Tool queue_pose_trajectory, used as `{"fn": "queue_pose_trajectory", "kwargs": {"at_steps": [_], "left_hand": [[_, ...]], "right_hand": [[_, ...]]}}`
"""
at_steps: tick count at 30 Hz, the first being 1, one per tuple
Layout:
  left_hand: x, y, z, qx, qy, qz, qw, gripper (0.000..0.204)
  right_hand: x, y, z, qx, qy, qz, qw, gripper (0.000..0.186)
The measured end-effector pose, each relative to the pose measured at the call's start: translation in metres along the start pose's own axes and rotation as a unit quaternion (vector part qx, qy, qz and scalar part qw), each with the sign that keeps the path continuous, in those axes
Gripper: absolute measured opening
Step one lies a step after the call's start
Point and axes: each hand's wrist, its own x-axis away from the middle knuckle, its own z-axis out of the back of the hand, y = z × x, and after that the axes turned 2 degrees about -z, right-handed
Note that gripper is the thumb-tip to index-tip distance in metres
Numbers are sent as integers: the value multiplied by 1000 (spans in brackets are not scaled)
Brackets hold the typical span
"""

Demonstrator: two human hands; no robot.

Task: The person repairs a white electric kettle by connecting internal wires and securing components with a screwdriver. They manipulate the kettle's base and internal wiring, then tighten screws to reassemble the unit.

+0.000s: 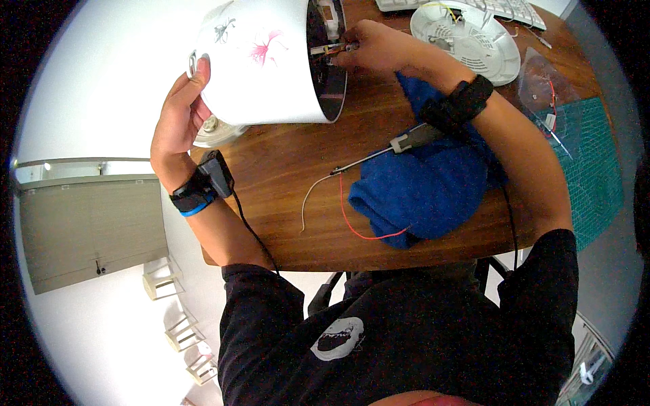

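A white appliance body (271, 88) with a pink and grey flower print lies on its side, its open dark underside facing right. My left hand (183, 111) is closed around its left end, the thumb by a metal loop. At the open underside, my right hand (379, 49) pinches thin coloured wires (330, 49) that come from inside; its fingertips are partly hidden. Below, a screwdriver (406, 141) with a grey handle rests on a crumpled blue cloth (426, 189). By its tip lie a loose red wire (352, 227) and a whitish wire (308, 196).
A round white vented cover (497, 57) lies at the far right, beside a white keyboard (508, 10). A clear bag (542, 84) with wire parts overlaps a green cutting mat (596, 169). Another pale round part (220, 135) is under the body's left end. Black cables trail from both wristbands.
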Motion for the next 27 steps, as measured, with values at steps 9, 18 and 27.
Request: {"fn": "queue_pose_trajectory", "kwargs": {"at_steps": [9,18,27], "left_hand": [[-8,-8,-2,3,18,1,1000,71],[-16,-22,-38,64,183,-143,971,66],[7,7,-41,178,256,-179,933,51]], "right_hand": [[-8,14,-5,-1,-19,14,1000,46],[-13,34,-1,110,45,148,982,40],[24,-26,37,22,124,291,948,32]]}}
